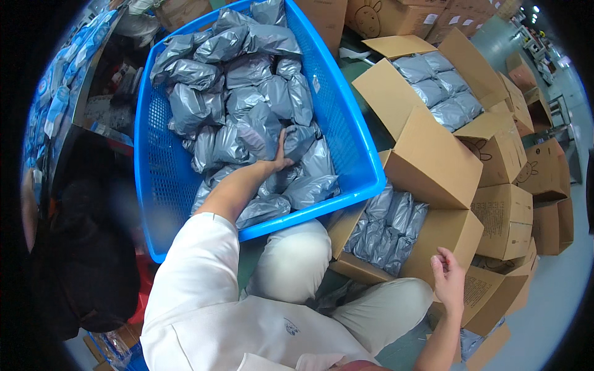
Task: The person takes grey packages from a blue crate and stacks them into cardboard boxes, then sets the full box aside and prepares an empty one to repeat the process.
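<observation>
My left hand [283, 160] reaches into a large blue plastic basket [354, 127] piled with grey plastic mailer bags. Its thumb points up, and its fingers are closed around a grey bag [299, 141], partly hidden by it. Another plump grey bag [258, 131] stands tilted right against the thumb. My right hand [449, 282] hovers by the right side of an open cardboard box [433, 238], fingers loosely bent and apart, with nothing in them. Inside that box, grey bags [387, 232] stand packed in rows on its left side.
A second open carton [396, 93] farther off holds grey bags lying flat. Several brown cartons [501, 213] stand to the right. My bent knees [296, 260] are against the basket and box. At left, blue packages [59, 102] lie on a shelf beside a dark-clothed person [93, 247].
</observation>
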The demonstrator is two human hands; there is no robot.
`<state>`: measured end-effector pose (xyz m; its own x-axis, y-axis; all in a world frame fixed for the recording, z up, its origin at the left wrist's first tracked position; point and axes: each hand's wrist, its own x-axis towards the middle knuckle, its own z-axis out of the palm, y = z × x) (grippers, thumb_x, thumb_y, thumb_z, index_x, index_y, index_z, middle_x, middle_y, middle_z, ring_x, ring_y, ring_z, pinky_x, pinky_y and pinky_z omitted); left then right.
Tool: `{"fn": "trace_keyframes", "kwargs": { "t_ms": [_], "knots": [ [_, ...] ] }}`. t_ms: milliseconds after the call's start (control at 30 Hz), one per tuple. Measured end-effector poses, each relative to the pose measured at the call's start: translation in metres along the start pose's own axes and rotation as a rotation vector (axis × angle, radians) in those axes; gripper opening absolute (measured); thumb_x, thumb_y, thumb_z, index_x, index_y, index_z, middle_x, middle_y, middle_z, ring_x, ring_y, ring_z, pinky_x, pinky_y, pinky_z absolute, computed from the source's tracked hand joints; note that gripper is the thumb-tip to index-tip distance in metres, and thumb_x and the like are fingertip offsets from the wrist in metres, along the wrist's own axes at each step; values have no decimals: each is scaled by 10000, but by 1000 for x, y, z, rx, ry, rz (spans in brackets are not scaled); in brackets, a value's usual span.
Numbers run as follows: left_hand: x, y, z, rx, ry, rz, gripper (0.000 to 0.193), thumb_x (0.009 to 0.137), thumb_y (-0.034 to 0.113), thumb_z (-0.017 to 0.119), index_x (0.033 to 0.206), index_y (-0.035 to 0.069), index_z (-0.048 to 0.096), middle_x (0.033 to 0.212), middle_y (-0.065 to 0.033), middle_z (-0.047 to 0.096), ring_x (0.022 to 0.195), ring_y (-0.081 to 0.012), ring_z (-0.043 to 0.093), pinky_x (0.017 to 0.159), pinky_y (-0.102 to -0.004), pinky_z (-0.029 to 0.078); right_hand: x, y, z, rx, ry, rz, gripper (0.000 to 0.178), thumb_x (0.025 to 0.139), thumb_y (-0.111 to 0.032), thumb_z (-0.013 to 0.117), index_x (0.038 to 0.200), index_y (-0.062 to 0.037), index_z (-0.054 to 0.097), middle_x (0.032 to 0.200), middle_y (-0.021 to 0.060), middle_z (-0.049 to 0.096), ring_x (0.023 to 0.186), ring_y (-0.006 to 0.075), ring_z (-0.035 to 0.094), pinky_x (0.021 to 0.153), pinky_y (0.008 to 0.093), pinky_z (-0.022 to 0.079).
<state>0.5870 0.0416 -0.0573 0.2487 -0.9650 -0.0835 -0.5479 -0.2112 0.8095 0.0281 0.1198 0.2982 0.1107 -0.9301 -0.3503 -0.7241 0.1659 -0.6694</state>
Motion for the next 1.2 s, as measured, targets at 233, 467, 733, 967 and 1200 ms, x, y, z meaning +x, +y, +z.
{"fn": "trace_keyframes", "kwargs": {
  "t_ms": [233, 467, 733, 967, 1200],
  "knots": [
    [-46, 161, -94, 322, -58, -277, 857, 616, 347, 925, 1250, -24, 484, 1059, -204, 665, 997, -333, 659, 886, -409, 513, 45, -76, 33, -91, -134, -381, 342, 932, -178, 687, 1205, 22, 633, 1025, 160, 701, 876, 238, 689, 799, 342, 554],
    [-92, 316, -205, -682, -130, -49, 912, 727, 213, 888, 1429, -46, 367, 1274, -145, 578, 1155, -227, 585, 1032, -367, 452, 98, -172, 114, 717, -372, -586, 967, 853, -311, 798, 1567, -42, 204, 1481, 281, 417, 1328, 316, 488, 1111, 428, 379],
    [-47, 254, -161, -276, -225, -122, 696, 953, 524, 624, 1402, 7, 499, 1304, -146, 611, 1141, -221, 602, 953, -340, 489, 94, -173, 72, 848, -240, -430, 819, 744, -136, 814, 1428, 35, 397, 1264, 142, 594, 1137, 222, 604, 985, 347, 491],
    [-54, 87, -46, 820, -423, -324, 1371, 634, 576, 871, 1594, 82, 26, 1532, -327, 313, 1361, -449, 445, 1118, -457, 396, 43, 19, -24, 599, 429, -89, 709, 849, -184, 745, 1427, 40, 400, 1277, 128, 589, 1104, 214, 596, 987, 341, 464],
    [-25, 153, -75, 960, -423, -317, 996, 707, 355, 859, 1522, 85, 353, 1190, -227, 674, 1121, -344, 658, 973, -427, 508, 27, 105, -18, -251, 250, 421, 823, 857, -359, 710, 1494, 9, 340, 1308, 270, 592, 1149, 354, 638, 994, 435, 487]
  ]
}}
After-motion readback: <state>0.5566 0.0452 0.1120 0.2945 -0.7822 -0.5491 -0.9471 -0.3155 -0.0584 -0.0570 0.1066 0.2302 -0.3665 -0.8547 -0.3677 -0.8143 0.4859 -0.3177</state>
